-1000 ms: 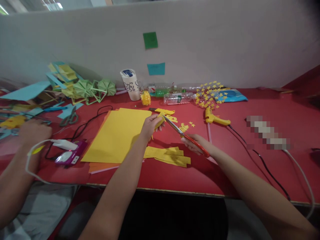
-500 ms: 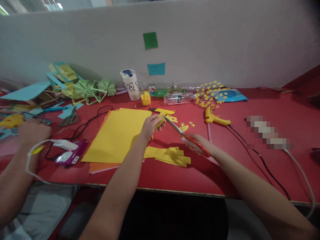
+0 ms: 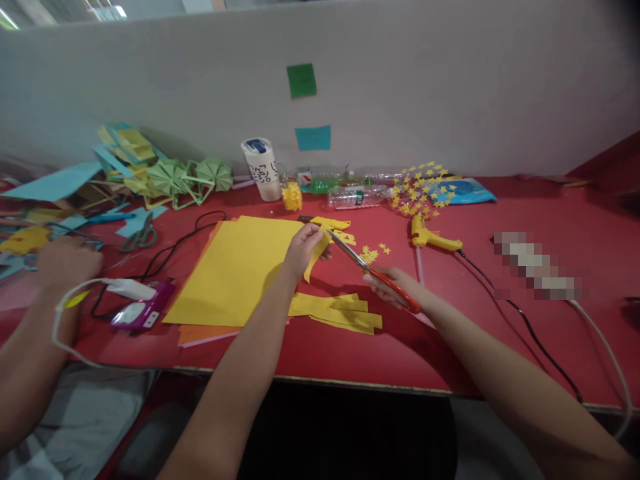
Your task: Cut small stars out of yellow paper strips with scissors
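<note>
Fingers of the left hand [image 3: 301,248] are clamped on a paper strip [image 3: 314,252], and the right hand [image 3: 396,288] is closed around the red handles of the scissors [image 3: 373,271]. Compared with half a second ago, the left hand is raised slightly and the strip, held short and flat before, is now seen hanging down from the fingertips. The scissors are almost unmoved.

The strip is held just above the right edge of the yellow sheet [image 3: 235,270]. The scissor tips are pointed up and to the left, just beside the strip and the left thumb; whether paper is touched by them cannot be told. The blades look nearly together.

On the red table [image 3: 525,200], one large yellow sheet is laid over orange sheets [image 3: 200,333], whose number cannot be made out. One pile of cut strips [image 3: 335,311] is found near the table's front edge, between the two forearms. At least two plastic bottles [image 3: 357,195] are laid by the wall, beside one cup [image 3: 261,169]. One glue gun [image 3: 430,237] is placed right of the scissors, and one grey pair of scissors [image 3: 140,235] is left well apart on the left. Two notes are stuck on the wall: a green note [image 3: 301,81] and a blue note [image 3: 313,137]. A few small stars [image 3: 373,252] are scattered just beyond the red scissors. Another person's hand [image 3: 67,263] is seen at far left.
</note>
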A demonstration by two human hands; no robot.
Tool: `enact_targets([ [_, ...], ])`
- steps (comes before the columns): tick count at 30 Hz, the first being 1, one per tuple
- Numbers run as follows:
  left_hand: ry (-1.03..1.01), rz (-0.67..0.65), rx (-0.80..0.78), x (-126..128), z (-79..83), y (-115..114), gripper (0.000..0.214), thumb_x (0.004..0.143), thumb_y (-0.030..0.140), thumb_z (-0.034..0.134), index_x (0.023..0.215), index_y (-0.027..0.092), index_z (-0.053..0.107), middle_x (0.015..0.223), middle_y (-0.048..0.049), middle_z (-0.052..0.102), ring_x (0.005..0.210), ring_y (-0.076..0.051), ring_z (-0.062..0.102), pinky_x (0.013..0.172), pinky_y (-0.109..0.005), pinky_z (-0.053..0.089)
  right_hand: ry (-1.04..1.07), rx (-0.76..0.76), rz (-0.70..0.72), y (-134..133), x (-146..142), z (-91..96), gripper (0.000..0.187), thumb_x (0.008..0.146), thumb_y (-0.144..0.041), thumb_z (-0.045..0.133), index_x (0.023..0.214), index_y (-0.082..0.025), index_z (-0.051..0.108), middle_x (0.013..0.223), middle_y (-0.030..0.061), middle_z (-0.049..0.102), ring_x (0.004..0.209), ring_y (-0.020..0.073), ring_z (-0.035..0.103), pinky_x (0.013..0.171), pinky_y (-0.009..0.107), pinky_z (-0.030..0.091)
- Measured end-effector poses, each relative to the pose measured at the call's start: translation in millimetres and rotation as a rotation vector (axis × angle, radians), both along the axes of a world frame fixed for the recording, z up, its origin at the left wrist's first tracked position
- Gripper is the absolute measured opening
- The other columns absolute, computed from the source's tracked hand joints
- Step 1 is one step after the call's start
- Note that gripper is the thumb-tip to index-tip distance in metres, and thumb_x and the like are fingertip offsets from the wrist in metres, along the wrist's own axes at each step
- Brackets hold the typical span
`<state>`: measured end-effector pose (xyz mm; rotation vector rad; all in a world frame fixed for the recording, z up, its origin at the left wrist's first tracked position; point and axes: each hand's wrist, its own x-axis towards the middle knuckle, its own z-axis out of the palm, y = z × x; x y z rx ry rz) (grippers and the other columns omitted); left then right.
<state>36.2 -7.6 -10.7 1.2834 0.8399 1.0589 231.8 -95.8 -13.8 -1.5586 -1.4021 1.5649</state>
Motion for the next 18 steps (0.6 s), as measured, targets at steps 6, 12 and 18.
enact_targets([
  [6, -0.044, 0.006, -0.037, 1.2, 1.9, -1.8, 0.019, 0.072, 0.034, 0.059, 0.072, 0.017, 0.05, 0.054, 0.0032, 0.056, 0.054, -0.012, 0.058, 0.06, -0.027, 0.048, 0.016, 0.023, 0.035, -1.1, 0.2, 3.1, 0.051, 0.064, -0.067, 0.061, 0.061, -0.02, 0.042, 0.037, -0.0112, 0.032, 0.027, 0.0026, 0.026, 0.026, 0.017, 0.023],
  [12, -0.045, 0.019, -0.012, 0.9, -1.0, -1.5, 0.022, 0.069, 0.033, 0.062, 0.064, 0.017, 0.049, 0.057, 0.0047, 0.048, 0.055, -0.008, 0.048, 0.058, -0.022, 0.041, 0.033, 0.085, 0.07, -4.6, 0.2, 4.8, 0.045, 0.073, -0.06, 0.056, 0.062, -0.019, 0.042, 0.039, -0.01, 0.034, 0.028, 0.0031, 0.029, 0.028, 0.017, 0.023],
  [18, -0.049, 0.052, 0.03, 1.5, -3.6, -1.7, 0.02, 0.069, 0.029, 0.061, 0.062, 0.017, 0.047, 0.058, 0.005, 0.04, 0.055, -0.007, 0.038, 0.054, -0.02, 0.033, 0.038, 0.108, 0.123, -2.6, 4.1, -4.1, 0.044, 0.077, -0.061, 0.051, 0.064, -0.019, 0.043, 0.04, -0.0099, 0.033, 0.029, 0.0038, 0.03, 0.028, 0.018, 0.025],
])
